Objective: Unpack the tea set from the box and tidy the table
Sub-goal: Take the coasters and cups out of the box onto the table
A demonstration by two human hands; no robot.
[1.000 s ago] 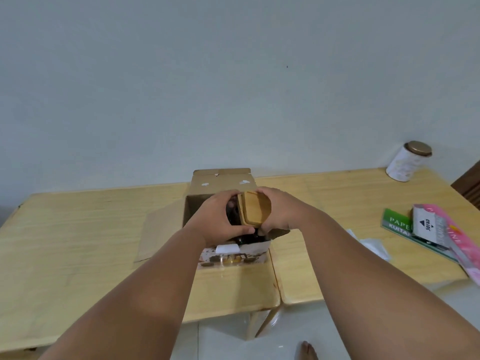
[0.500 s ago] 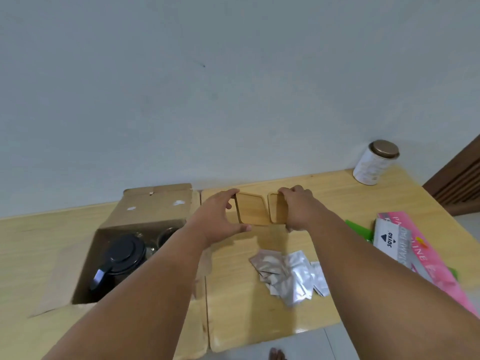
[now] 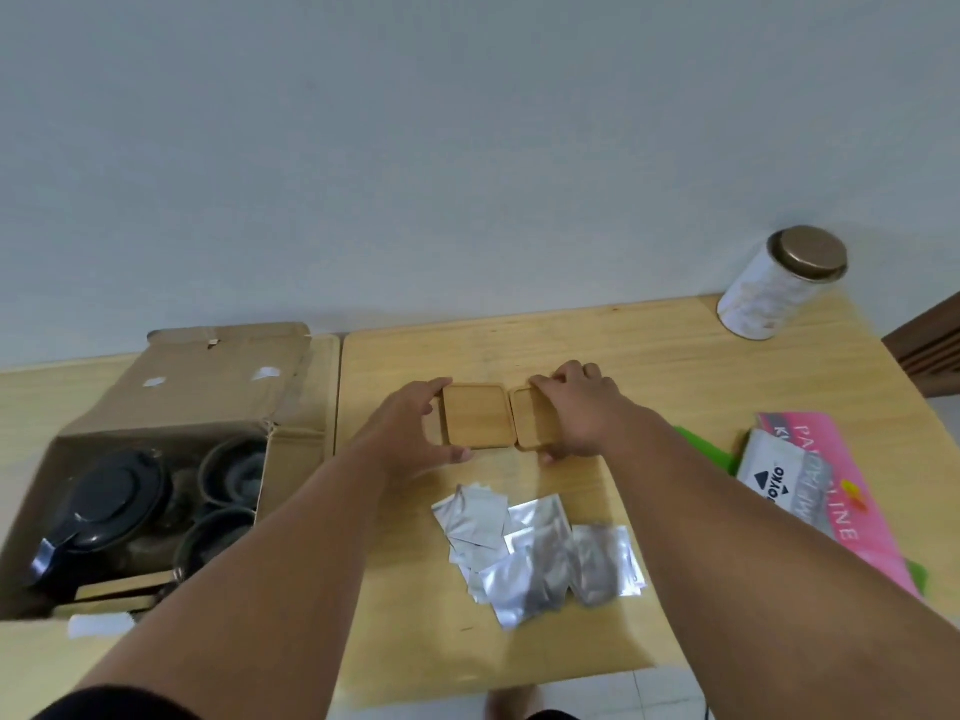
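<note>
two hands: both down on wooden coasters, far side of the right-hand table (image 3: 649,366)
box (image 3: 171,402): open cardboard, on the left table, flaps up against the wall
teapot (image 3: 104,506): dark, lidded, inside box at left
cups (image 3: 231,467): at least two dark ones inside box, right of teapot
left hand (image 3: 410,433): fingers spread wide around the left coaster (image 3: 475,415); fingertips on its far left corner, thumb touching its near edge; loose pinch, coaster lies flat on the table
right coaster (image 3: 530,418): flat, just beside left coaster, thin gap between them
right hand (image 3: 576,413): covers right part of right coaster; fingers curled over the far edge, thumb at the near edge; grip tightness: cannot tell
foil sachets (image 3: 540,548): silver pile, overlapping, nearer the person than the coasters, apart from both hands
green sheet (image 3: 706,446): partly under right forearm
white packet (image 3: 779,475): lies on pink packet (image 3: 831,491), right table edge
tin (image 3: 779,283): white, brown lid, far right corner, by the wall
</note>
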